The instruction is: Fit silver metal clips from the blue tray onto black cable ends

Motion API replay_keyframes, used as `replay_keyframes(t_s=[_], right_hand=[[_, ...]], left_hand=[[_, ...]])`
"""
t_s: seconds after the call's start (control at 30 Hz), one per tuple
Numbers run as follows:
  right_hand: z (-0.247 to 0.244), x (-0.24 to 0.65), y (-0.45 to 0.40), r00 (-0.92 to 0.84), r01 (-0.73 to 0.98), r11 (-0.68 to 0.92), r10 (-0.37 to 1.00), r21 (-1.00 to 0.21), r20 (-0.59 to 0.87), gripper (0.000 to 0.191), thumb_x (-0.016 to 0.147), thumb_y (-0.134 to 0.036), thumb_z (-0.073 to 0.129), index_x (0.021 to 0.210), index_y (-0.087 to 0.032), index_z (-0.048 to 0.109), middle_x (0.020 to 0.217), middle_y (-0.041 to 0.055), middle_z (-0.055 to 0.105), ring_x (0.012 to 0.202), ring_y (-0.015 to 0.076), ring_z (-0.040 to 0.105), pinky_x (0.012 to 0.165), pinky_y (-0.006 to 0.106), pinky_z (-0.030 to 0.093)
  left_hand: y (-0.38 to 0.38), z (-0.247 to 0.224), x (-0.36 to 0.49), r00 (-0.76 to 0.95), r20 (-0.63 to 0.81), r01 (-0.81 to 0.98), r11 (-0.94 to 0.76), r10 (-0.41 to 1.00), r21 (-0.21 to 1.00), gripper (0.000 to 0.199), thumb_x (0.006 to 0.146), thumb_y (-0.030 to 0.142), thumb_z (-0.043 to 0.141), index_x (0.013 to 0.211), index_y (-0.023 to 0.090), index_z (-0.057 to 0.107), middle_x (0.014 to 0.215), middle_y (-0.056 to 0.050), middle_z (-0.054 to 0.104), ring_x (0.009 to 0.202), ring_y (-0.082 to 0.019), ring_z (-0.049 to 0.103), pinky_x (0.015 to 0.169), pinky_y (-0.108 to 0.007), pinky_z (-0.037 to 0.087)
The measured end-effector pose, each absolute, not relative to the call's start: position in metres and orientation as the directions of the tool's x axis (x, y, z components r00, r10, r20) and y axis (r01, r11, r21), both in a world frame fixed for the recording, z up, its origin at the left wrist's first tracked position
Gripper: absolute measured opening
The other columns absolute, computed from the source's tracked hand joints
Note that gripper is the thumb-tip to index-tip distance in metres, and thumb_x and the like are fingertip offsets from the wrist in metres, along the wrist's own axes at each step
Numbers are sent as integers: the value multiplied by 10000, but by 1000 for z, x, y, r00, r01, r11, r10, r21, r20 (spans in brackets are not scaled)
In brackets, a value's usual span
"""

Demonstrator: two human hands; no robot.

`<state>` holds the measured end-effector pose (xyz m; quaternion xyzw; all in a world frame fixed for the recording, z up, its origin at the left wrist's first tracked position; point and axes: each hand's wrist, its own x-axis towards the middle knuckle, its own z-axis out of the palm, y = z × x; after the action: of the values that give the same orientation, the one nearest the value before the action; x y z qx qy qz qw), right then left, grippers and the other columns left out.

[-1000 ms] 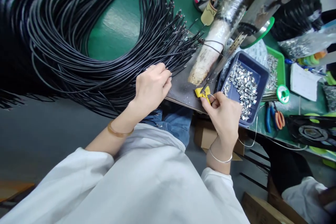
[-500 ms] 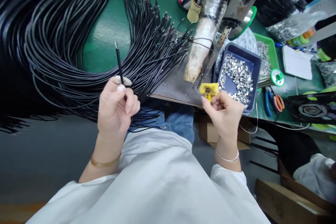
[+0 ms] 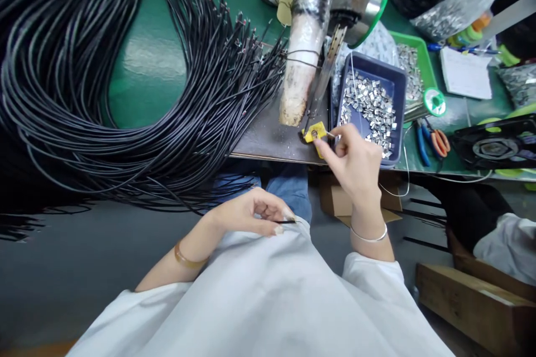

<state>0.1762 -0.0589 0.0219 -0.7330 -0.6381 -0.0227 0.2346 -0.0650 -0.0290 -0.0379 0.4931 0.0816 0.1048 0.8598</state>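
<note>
Low in front of the white shirt, my left hand [image 3: 255, 215] pinches a short black cable end [image 3: 287, 222] between thumb and fingers, its tip pointing right. My right hand [image 3: 354, 159] grips a small yellow piece [image 3: 314, 133] at the table's front edge, just left of the blue tray [image 3: 401, 92]. The yellow piece is close to the lower tip of a thin dark metal tool [image 3: 320, 86]. Beside that tool stands a plastic-wrapped cylinder [image 3: 299, 56]. A large bundle of black cables [image 3: 167, 139] curves across the left of the table.
Small metal pieces fill the blue tray and a green tray [image 3: 431, 70]. Solder spools [image 3: 434, 101], pliers [image 3: 438, 142], a notepad [image 3: 465, 72] and a black fan [image 3: 498, 145] lie to the right. Cardboard boxes [image 3: 473, 301] and a co-worker's sleeve [image 3: 508, 245] are at lower right.
My left hand has moved down and right, and the cable end has turned from upright to pointing right. My right hand has moved the yellow piece slightly left and tilted it. The view has shifted.
</note>
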Motion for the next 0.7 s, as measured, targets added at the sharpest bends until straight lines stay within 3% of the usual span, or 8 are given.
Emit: replay_keyframes(t_s=[0.1, 0.17, 0.27, 0.43, 0.57, 0.63, 0.7], right_hand=[[29, 195, -67, 306, 909, -92, 810, -406, 501, 246, 976, -400, 539, 1117, -207, 595, 571, -78, 528, 481, 110, 486, 561, 270, 386], [33, 210, -73, 369, 883, -118, 774, -455, 515, 246, 989, -366, 507, 1163, -210, 583, 625, -54, 609, 533, 130, 572, 605, 287, 445], [35, 231, -78, 395, 875, -203, 824, -439, 405, 139, 946, -328, 570, 1011, -220, 630, 732, -19, 693, 634, 143, 651, 685, 304, 494], [28, 251, -71, 343, 917, -271, 909, -292, 236, 88, 841, -257, 650, 767, -222, 617, 726, -4, 669, 651, 153, 597, 693, 308, 438], [26, 254, -56, 249, 937, -185, 949, -295, 194, 102, 801, -194, 651, 731, -227, 585, 722, -6, 642, 666, 159, 578, 687, 311, 415], [25, 252, -49, 191, 941, -118, 958, -317, 212, 148, 772, -134, 632, 704, -229, 542, 735, -10, 618, 700, 160, 576, 691, 307, 417], [21, 250, -42, 177, 941, -89, 951, -326, 252, 194, 756, -88, 602, 678, -230, 495, 739, -15, 588, 693, 151, 555, 683, 302, 413]], left_hand=[[-28, -28, -46, 975, -83, -18, 446, 206, 895, 242, 837, 289, 764, 1009, 119, 779, 617, -14, 639, 537, -91, 529, 527, -192, 444], [-26, -20, -35, 965, -117, 19, 382, 234, 924, 243, 879, 292, 717, 1021, 102, 770, 613, -10, 632, 534, -84, 515, 503, -173, 408], [-19, -3, -24, 944, -133, 46, 280, 301, 959, 242, 901, 267, 672, 1029, 83, 763, 614, -8, 627, 517, -73, 483, 481, -167, 378], [-12, 27, -16, 904, -27, -22, 110, 427, 994, 198, 861, 232, 701, 947, 82, 796, 579, -14, 631, 471, -64, 412, 442, -191, 313], [-15, 21, -11, 652, -70, -110, 187, 755, 976, 85, 788, 215, 770, 795, 136, 802, 701, -51, 728, 530, -75, 485, 457, -187, 351], [-15, 8, -11, 468, -132, -207, 253, 874, 945, 56, 744, 218, 794, 768, 167, 790, 574, 3, 633, 478, -60, 423, 421, -177, 284], [-14, -3, -11, 406, -210, -272, 337, 890, 901, 53, 717, 210, 790, 753, 173, 776, 454, 65, 449, 413, -37, 286, 395, -175, 184]])
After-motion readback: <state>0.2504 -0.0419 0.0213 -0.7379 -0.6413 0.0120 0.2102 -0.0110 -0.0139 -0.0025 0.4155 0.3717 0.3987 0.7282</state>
